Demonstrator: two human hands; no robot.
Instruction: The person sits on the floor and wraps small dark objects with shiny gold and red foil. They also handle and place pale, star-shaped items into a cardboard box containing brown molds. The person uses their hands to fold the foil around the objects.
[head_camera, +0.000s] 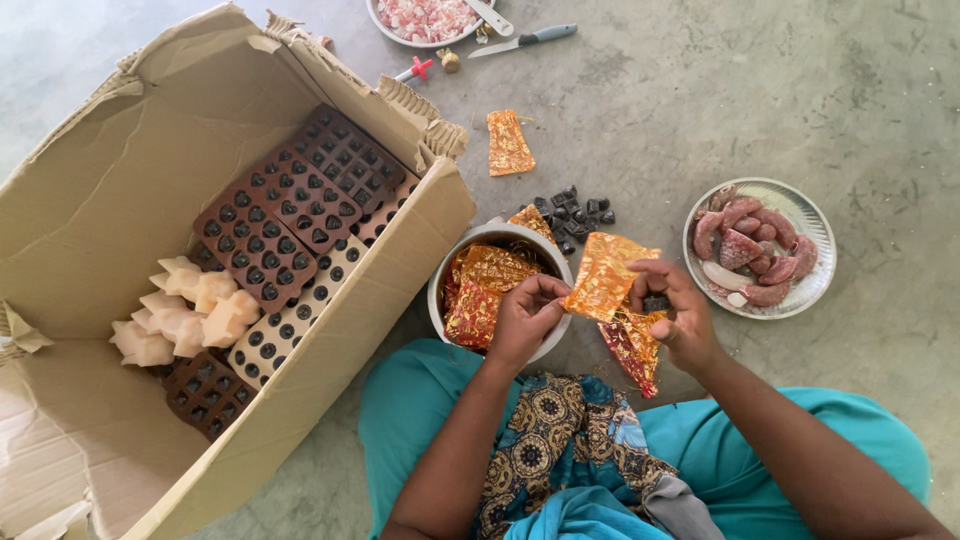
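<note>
Person seated on the concrete floor (700, 110), head cam looking down at both hands.

- Left hand (525, 318): fingers pinched narrow on the left edge of a gold foil wrapper (606, 275), held over the rim of the steel bowl (440, 285).
- Right hand (678, 312): fingers closed on the wrapper's right edge, with a small dark chocolate piece (656, 302) tucked under them. More foil sheets (632, 345), gold and red-tinted, hang below this hand.
- The wrapper sits in the air between the two hands, flat, lightly creased, not yet folded.
- Bowl is stuffed with crumpled gold foil. Loose chocolate pieces (576, 213) lie on the floor just past the bowl; one stray foil sheet (508, 143) lies further out.
- Right of the hands: metal plate (812, 225) of reddish sugared fruit pieces. Top edge: a second plate of pink bits, and a knife (525, 40).
- Left: open cardboard box (110, 190) with brown chocolate moulds (290, 205) and pale star-shaped pieces (185, 310).

Judgement on doing the wrap well: centre the piece on the foil before folding, keep the sheet taut between both pinches, fold the edges over in turn and press the seams flat. Foil looks thin, so gentle pulls, else it tears. Separate the spare sheets under the right hand so only one goes on.
</note>
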